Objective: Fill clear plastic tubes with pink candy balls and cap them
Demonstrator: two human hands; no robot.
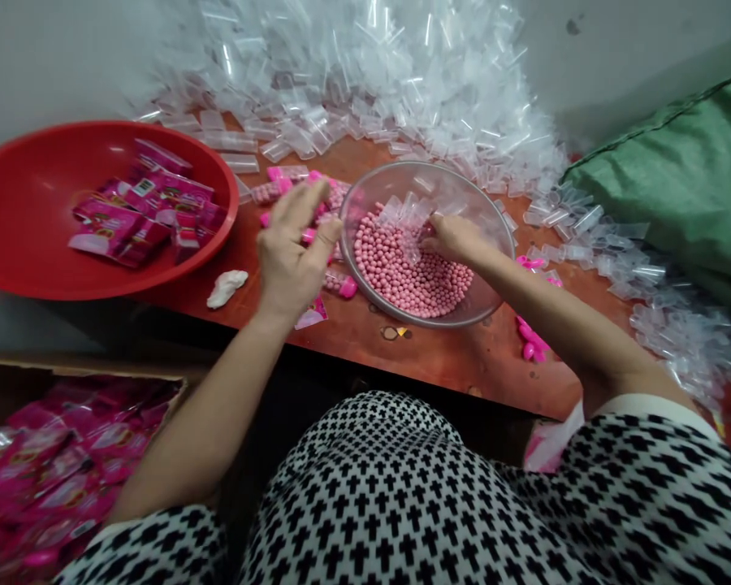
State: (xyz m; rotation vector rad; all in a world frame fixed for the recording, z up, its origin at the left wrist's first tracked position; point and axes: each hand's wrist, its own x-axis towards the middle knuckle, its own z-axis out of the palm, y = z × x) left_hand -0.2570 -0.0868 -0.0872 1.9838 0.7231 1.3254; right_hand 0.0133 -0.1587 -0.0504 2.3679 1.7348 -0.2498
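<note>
A translucent grey bowl (365, 296) on the table holds many small pink beads (395, 268) and several clear plastic tubes (399, 213). Inside it, my right hand (456, 240) has its fingers curled closed at a clear tube just above the beads; the fingertips are partly hidden. Left of the bowl, my left hand (292, 252) hovers, slightly blurred, with fingers apart and nothing visible in them. Beneath and around it lie bead-filled tubes with bright pink caps (347, 286), partly covered by the hand.
A red basin (30, 211) with pink packets (152, 199) stands at left, near a crumpled white lump (227, 288). Clear tubes are heaped (365, 73) along the back. Loose pink caps (531, 340) lie right. A box of packets (67, 471) sits lower left; a green sack (682, 179) leans right.
</note>
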